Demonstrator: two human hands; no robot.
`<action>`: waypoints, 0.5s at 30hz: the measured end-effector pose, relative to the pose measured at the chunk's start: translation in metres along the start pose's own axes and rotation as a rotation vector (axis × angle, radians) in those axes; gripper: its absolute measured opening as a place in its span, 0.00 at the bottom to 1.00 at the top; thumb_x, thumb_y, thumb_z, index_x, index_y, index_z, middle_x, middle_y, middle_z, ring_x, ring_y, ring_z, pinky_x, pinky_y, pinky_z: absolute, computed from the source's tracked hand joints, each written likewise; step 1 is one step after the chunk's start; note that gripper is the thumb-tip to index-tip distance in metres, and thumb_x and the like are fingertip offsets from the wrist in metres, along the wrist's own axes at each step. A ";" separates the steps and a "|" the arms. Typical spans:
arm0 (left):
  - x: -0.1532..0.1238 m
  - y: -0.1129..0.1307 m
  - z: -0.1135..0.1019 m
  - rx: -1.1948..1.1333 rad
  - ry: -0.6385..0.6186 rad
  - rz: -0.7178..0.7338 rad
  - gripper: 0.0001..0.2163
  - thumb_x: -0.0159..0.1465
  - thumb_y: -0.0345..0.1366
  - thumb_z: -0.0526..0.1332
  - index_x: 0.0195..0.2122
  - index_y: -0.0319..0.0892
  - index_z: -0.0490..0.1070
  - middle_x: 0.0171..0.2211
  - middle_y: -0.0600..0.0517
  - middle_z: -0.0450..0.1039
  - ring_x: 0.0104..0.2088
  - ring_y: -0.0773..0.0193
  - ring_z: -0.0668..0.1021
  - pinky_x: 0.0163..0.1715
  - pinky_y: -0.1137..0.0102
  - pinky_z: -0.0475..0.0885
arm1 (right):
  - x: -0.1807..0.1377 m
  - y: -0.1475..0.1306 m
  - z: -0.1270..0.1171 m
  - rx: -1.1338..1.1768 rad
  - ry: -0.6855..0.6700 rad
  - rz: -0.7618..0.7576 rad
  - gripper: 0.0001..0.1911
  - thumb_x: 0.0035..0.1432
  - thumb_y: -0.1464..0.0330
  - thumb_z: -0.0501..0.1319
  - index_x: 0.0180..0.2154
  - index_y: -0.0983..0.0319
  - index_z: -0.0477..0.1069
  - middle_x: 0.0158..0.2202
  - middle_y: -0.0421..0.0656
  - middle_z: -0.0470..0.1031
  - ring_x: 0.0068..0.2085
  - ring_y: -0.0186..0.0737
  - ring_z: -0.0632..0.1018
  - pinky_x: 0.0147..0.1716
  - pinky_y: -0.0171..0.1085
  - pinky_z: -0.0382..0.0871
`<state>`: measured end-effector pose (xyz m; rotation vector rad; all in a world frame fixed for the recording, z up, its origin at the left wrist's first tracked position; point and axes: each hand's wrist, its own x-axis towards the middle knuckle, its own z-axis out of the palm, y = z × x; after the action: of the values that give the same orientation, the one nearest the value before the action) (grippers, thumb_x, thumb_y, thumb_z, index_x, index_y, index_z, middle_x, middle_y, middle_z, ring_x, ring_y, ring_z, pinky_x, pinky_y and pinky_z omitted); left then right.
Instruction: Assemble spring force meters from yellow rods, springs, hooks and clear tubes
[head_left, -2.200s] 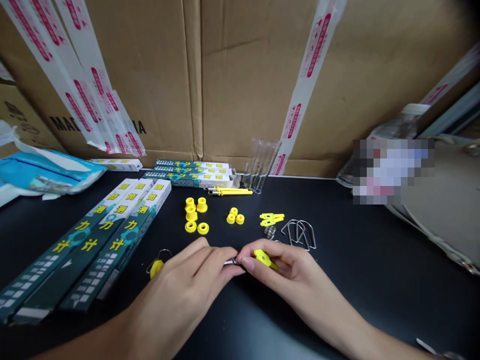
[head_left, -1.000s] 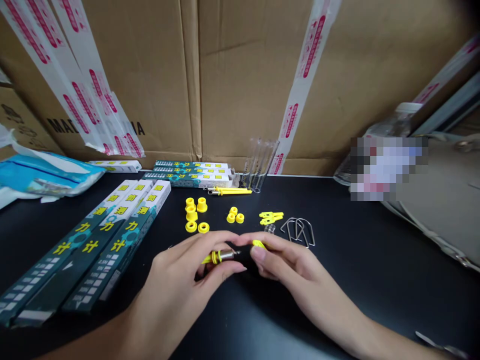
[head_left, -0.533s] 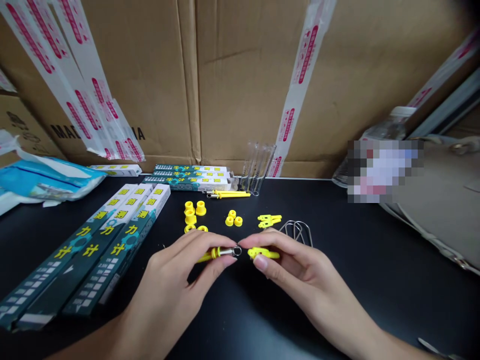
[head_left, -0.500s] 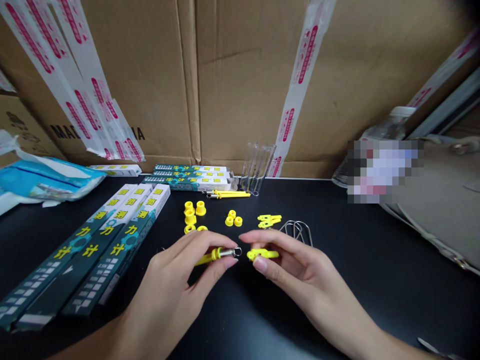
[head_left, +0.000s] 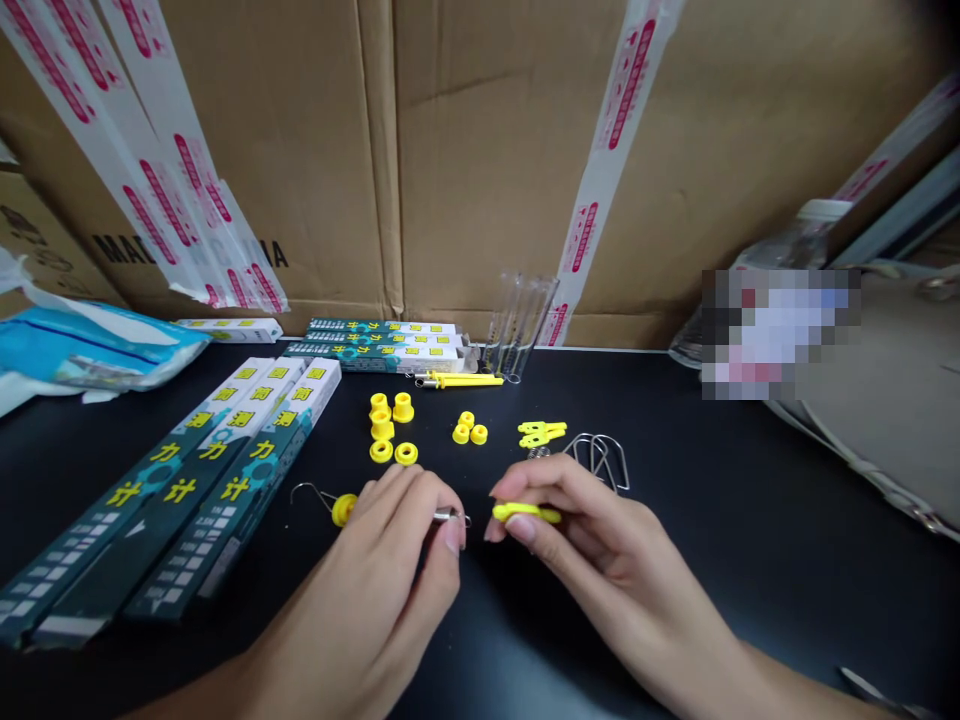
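Note:
My left hand point(head_left: 382, 570) is closed round a spring scale rod; its metal spring end point(head_left: 448, 515) with a small wire loop pokes out past the fingertips. On the other side a yellow collar point(head_left: 344, 510) and a bent wire hook point(head_left: 311, 490) stick out, while the middle is covered by the fingers. Between thumb and fingers, my right hand point(head_left: 600, 550) pinches a small yellow plastic clip point(head_left: 525, 511), a short gap away from the spring's loop. Two similar yellow clips point(head_left: 541, 434) lie beyond that hand, beside wire hooks point(head_left: 600, 458) and small springs point(head_left: 538, 453).
Yellow flanged bushings point(head_left: 382, 425) and smaller yellow caps point(head_left: 470, 430) sit mid-table. Behind them are yellow rods point(head_left: 469, 380), clear tubes point(head_left: 517, 325) and boxes point(head_left: 375, 345). Long boxes point(head_left: 225, 465) lie left; a bottle point(head_left: 787, 245) and bag point(head_left: 892, 400) stand right.
My left hand has turned over the rod, covering more of it, and the collar and hook now show at its left. In my right hand the clip is tilted more edge-on.

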<state>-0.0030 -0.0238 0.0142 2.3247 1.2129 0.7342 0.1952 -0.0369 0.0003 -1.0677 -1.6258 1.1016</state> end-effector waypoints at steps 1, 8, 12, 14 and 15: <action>0.000 0.000 0.000 0.007 -0.011 -0.009 0.11 0.72 0.32 0.46 0.34 0.47 0.64 0.33 0.56 0.71 0.35 0.62 0.76 0.38 0.66 0.70 | 0.000 0.000 0.000 -0.026 -0.013 0.013 0.06 0.69 0.67 0.59 0.47 0.53 0.70 0.38 0.36 0.80 0.41 0.32 0.81 0.42 0.28 0.72; -0.003 0.000 0.002 0.050 -0.023 0.031 0.11 0.72 0.30 0.46 0.35 0.47 0.64 0.33 0.56 0.72 0.35 0.61 0.75 0.38 0.65 0.69 | 0.000 -0.002 0.001 -0.164 -0.065 0.003 0.05 0.69 0.67 0.59 0.39 0.57 0.74 0.31 0.36 0.77 0.30 0.31 0.77 0.31 0.29 0.70; -0.002 -0.002 0.004 0.061 -0.035 0.074 0.14 0.71 0.28 0.44 0.33 0.46 0.64 0.32 0.55 0.72 0.34 0.59 0.75 0.38 0.63 0.69 | -0.001 -0.003 0.001 -0.189 -0.042 -0.046 0.05 0.69 0.68 0.58 0.40 0.58 0.73 0.31 0.37 0.76 0.30 0.33 0.77 0.30 0.30 0.69; 0.000 -0.002 0.004 0.080 -0.048 0.072 0.14 0.71 0.28 0.43 0.32 0.45 0.64 0.31 0.54 0.71 0.34 0.59 0.74 0.37 0.61 0.69 | 0.000 -0.004 0.002 -0.219 -0.022 -0.070 0.05 0.69 0.69 0.58 0.39 0.58 0.73 0.32 0.37 0.76 0.31 0.33 0.77 0.30 0.29 0.69; 0.000 -0.001 0.004 0.088 -0.049 0.072 0.14 0.71 0.28 0.42 0.32 0.45 0.64 0.31 0.53 0.70 0.34 0.58 0.73 0.37 0.61 0.69 | 0.000 -0.004 0.002 -0.235 -0.014 -0.086 0.05 0.69 0.69 0.58 0.39 0.58 0.73 0.32 0.37 0.76 0.31 0.33 0.77 0.30 0.29 0.69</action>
<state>-0.0015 -0.0235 0.0105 2.4545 1.1673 0.6567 0.1927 -0.0383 0.0037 -1.1302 -1.8277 0.8792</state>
